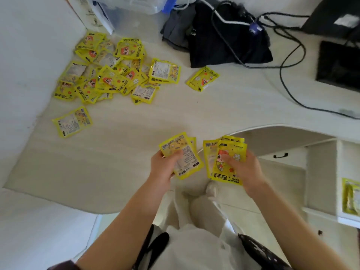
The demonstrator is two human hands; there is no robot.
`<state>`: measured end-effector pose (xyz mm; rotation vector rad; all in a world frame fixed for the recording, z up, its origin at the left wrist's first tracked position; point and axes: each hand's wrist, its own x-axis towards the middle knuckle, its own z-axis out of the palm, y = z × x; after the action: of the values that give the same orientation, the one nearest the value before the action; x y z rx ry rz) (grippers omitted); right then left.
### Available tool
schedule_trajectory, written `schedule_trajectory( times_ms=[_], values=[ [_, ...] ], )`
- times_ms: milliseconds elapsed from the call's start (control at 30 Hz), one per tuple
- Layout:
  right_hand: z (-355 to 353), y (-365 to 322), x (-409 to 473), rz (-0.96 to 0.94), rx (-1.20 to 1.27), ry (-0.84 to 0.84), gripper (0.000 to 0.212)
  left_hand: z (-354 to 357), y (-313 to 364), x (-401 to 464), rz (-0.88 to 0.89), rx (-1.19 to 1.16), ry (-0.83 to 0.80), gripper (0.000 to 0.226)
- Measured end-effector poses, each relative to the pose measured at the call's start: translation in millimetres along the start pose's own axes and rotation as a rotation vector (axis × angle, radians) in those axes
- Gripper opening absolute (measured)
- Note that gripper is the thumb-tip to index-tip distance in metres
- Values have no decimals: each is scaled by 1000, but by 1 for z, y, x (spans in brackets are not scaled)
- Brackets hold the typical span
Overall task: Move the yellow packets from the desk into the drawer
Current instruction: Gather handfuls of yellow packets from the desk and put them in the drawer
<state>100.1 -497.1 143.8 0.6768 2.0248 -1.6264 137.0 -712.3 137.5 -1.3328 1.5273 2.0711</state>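
Both hands hold small stacks of yellow packets above the near edge of the tabletop (120,133).

The left hand (165,164) pinches a stack of packets (184,152) with its thumb laid across the printed back of the top one; the right hand (246,168) grips another stack (224,168), thumb pressed on the cartoon face of the front packet. A loose heap of yellow packets (109,75) lies at the far left of the tabletop, with one single packet (72,121) nearer the left edge and another (202,78) apart to the right, near a dark cloth bundle (224,38). At the lower right, what seems to be the open drawer (341,215) shows a yellow packet (351,195) inside, though it is cut off by the frame edge. Black cables (288,78) trail across the far right.
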Motion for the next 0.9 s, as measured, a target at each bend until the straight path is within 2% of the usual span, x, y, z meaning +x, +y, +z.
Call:
schedule_trajectory(
  times_ms=[133,333,400,733,900],
  values=[
    [-44,33,-27,46,110,89,44,32,-22,-19,11,131,-100,21],
    [-123,88,-75,85,244,226,34,97,-72,-56,56,285,-255,24],
    [-155,110,-93,91,319,274,33,122,-96,-71,56,323,-301,17],
    [-321,217,-173,156,424,402,34,236,-241,-163,-21,424,-371,18],
    [-385,252,-184,184,434,453,39,293,-287,-197,-40,475,-407,17]
  ],
)
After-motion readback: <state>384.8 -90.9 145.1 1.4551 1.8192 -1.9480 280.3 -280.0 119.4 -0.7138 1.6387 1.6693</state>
